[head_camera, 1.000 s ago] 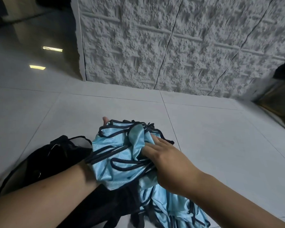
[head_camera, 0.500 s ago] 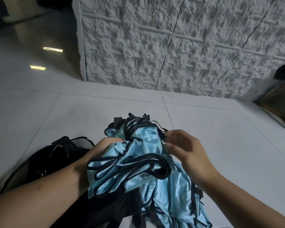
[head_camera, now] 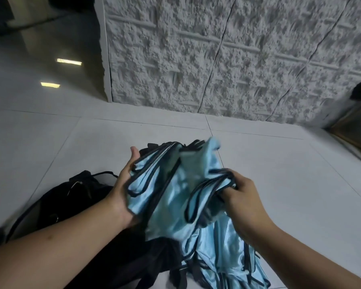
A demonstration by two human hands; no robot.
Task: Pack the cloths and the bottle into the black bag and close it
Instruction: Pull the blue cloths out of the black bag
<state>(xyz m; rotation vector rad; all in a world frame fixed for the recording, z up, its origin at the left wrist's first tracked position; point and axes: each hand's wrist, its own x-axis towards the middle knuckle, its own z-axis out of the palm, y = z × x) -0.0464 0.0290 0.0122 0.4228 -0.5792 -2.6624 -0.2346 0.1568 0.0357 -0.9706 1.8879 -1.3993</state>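
Floor [head_camera: 279, 184] of pale glossy tiles, meeting a rough white textured wall panel [head_camera: 217, 59] at the far side. Soft black fabric bag [head_camera: 56, 205] lying on the tiles at lower left, partly hidden beneath the person's left forearm. Bundle of shiny light-blue cloths with dark piped edges [head_camera: 171, 197], held up between both hands just to the right of the bag and partly over it; its lower folds trail down to the tiles at lower right. Left hand [head_camera: 123, 188] supporting the bundle's left side, palm against the fabric, thumb pointing up; its fingers are hidden behind the cloth, so their curl cannot be told. Right hand [head_camera: 242, 197] gripping a gathered fold at the bundle's right side, fingers curled into the fabric.
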